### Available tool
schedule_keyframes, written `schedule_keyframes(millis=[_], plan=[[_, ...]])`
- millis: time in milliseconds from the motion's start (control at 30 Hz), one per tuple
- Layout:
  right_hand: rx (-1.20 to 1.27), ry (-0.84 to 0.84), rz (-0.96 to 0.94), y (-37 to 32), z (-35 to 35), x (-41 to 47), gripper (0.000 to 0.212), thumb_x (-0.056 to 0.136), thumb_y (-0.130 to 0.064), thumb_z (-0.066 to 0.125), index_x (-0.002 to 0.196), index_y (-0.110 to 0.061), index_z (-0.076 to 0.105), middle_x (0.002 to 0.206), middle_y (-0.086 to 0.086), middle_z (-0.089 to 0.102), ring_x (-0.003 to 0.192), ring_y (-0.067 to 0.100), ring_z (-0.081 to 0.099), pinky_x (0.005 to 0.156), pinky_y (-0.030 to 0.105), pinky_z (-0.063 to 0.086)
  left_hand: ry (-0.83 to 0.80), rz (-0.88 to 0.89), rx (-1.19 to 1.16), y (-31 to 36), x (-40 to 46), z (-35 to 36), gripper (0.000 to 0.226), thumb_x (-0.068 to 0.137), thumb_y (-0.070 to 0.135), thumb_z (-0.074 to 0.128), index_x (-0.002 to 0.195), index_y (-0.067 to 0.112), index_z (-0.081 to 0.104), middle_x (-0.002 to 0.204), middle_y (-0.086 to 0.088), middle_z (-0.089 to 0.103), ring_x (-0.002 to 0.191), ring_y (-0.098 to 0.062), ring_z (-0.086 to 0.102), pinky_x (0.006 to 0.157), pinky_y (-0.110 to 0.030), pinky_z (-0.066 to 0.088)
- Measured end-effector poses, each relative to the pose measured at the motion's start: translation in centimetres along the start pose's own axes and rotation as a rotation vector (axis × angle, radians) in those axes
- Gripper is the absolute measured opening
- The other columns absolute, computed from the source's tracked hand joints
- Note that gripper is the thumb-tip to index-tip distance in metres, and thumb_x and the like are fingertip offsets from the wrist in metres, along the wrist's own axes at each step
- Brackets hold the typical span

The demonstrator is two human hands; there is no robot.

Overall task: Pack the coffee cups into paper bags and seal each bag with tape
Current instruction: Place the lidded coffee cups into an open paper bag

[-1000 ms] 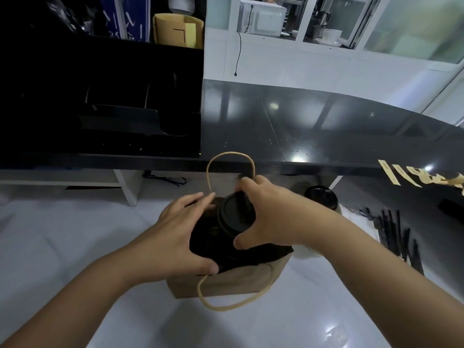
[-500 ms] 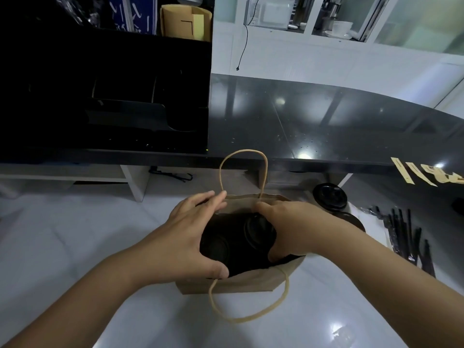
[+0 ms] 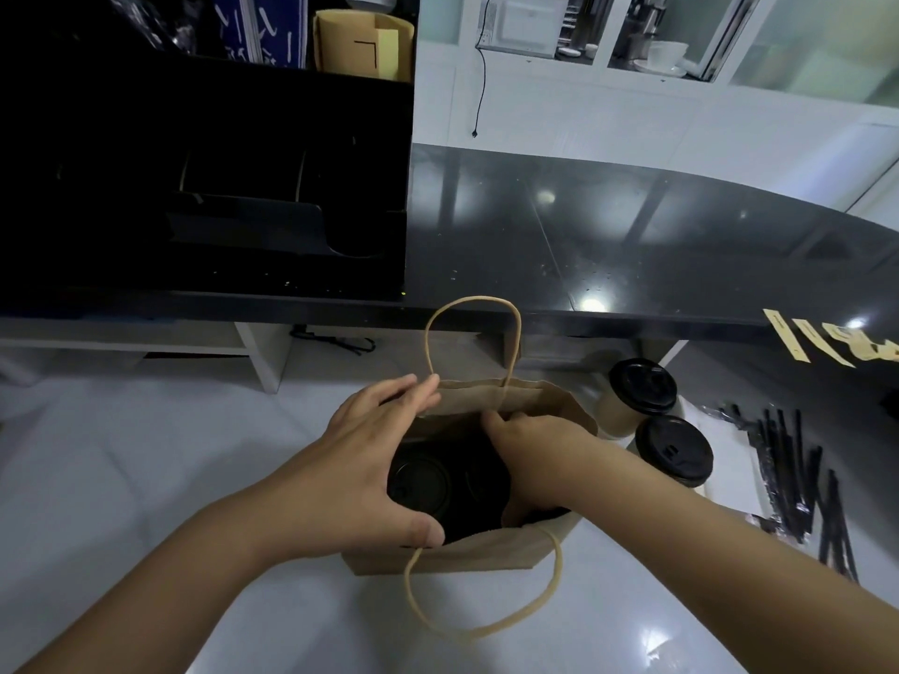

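A brown paper bag [image 3: 467, 557] with cord handles stands open on the white counter. Inside it I see one black-lidded coffee cup [image 3: 421, 484] at the left and part of a second lid beside it. My left hand [image 3: 374, 454] spreads the bag's left rim, fingers on the far edge and thumb on the near edge. My right hand [image 3: 530, 449] reaches down into the bag's right side; its fingers are hidden inside. Two more black-lidded cups [image 3: 642, 389] [image 3: 674, 452] stand just right of the bag. Cut tape strips [image 3: 788, 340] lie on the black counter's edge at far right.
Black wrapped straws [image 3: 798, 484] lie on the white counter at the right. A raised black counter [image 3: 608, 245] runs across behind the bag, with a dark box-like unit [image 3: 204, 187] at the left. Folded paper bags [image 3: 365, 43] stand on top of it.
My right hand has lowered a lidded cup from above the bag down inside it. The left hand kept holding the bag's rim. The view shifted, showing two cups at the right.
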State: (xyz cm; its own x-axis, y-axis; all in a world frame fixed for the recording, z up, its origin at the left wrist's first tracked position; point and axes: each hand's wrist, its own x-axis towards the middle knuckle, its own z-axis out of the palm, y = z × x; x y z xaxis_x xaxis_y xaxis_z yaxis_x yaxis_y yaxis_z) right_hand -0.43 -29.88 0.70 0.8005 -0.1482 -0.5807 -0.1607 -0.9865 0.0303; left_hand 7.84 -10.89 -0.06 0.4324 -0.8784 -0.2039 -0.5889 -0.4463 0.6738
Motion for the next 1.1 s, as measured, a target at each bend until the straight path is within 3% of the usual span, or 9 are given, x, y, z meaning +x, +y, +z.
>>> schedule_keyframes(millis=[167, 300, 433, 600, 800, 933, 1100], plan=[[-0.015, 0.02, 0.018, 0.1, -0.8, -0.8, 0.092, 0.077, -0.044, 0.074, 0.146, -0.014, 0.02, 0.126, 0.007, 0.054, 0.109, 0.024, 0.056, 0.089, 0.034, 0.051, 0.006, -0.001, -0.005, -0.1, 0.1, 0.0, 0.118, 0.049, 0.063, 0.068, 0.139, 0.058, -0.008, 0.141, 0.039, -0.009, 0.137, 0.007, -0.008, 0.111, -0.033, 0.031], [-0.072, 0.122, -0.058, -0.2, -1.5, -0.5, 0.056, 0.081, -0.033, 0.072, 0.128, -0.014, 0.047, 0.118, 0.005, 0.057, 0.103, 0.022, 0.056, 0.087, 0.032, 0.049, 0.003, -0.004, 0.001, -0.2, 0.1, 0.1, 0.118, 0.049, 0.063, 0.068, 0.138, 0.058, -0.008, 0.141, 0.039, -0.01, 0.138, 0.006, -0.007, 0.111, -0.033, 0.031], [-0.213, 0.012, -0.121, -1.1, -1.4, 0.3, 0.032, 0.091, -0.023, 0.061, 0.121, -0.012, 0.056, 0.112, 0.005, 0.061, 0.09, 0.02, 0.056, 0.077, 0.031, 0.047, 0.009, 0.012, 0.003, -0.1, 0.1, 0.1, 0.117, 0.052, 0.06, 0.07, 0.138, 0.059, -0.008, 0.139, 0.041, -0.009, 0.136, 0.009, -0.01, 0.111, -0.031, 0.029], [-0.283, -0.043, -0.138, -1.2, -1.5, 1.0, 0.033, 0.092, -0.025, 0.06, 0.122, -0.013, 0.055, 0.108, 0.004, 0.06, 0.082, 0.018, 0.047, 0.072, 0.032, 0.042, -0.005, 0.019, -0.001, 0.0, 0.0, 0.1, 0.112, 0.055, 0.055, 0.073, 0.127, 0.067, -0.013, 0.142, 0.039, -0.006, 0.134, 0.013, -0.015, 0.112, -0.029, 0.025], [-0.291, -0.141, -0.143, -1.1, -1.7, 1.4, 0.032, 0.093, -0.023, 0.058, 0.122, -0.012, 0.057, 0.108, 0.005, 0.06, 0.089, 0.019, 0.053, 0.078, 0.03, 0.039, -0.008, 0.031, -0.008, 0.1, 0.0, 0.1, 0.113, 0.058, 0.052, 0.075, 0.13, 0.064, -0.012, 0.136, 0.045, -0.007, 0.134, 0.012, -0.011, 0.112, -0.028, 0.027], [-0.291, -0.178, -0.149, -1.4, -1.5, 1.7, 0.03, 0.094, -0.018, 0.055, 0.124, -0.011, 0.056, 0.117, 0.006, 0.06, 0.108, 0.023, 0.057, 0.095, 0.034, 0.044, 0.003, 0.034, -0.016, 0.0, 0.0, 0.2, 0.116, 0.057, 0.052, 0.075, 0.136, 0.061, -0.009, 0.137, 0.044, -0.006, 0.134, 0.012, -0.008, 0.109, -0.027, 0.03], [-0.336, -0.187, -0.154, -1.5, -1.2, 2.0, 0.033, 0.094, -0.017, 0.055, 0.126, -0.011, 0.055, 0.119, 0.007, 0.059, 0.11, 0.024, 0.056, 0.096, 0.035, 0.043, 0.004, 0.051, -0.015, 0.0, 0.0, 0.3, 0.114, 0.051, 0.059, 0.07, 0.133, 0.062, -0.011, 0.14, 0.039, -0.005, 0.135, 0.012, -0.008, 0.11, -0.025, 0.025]])
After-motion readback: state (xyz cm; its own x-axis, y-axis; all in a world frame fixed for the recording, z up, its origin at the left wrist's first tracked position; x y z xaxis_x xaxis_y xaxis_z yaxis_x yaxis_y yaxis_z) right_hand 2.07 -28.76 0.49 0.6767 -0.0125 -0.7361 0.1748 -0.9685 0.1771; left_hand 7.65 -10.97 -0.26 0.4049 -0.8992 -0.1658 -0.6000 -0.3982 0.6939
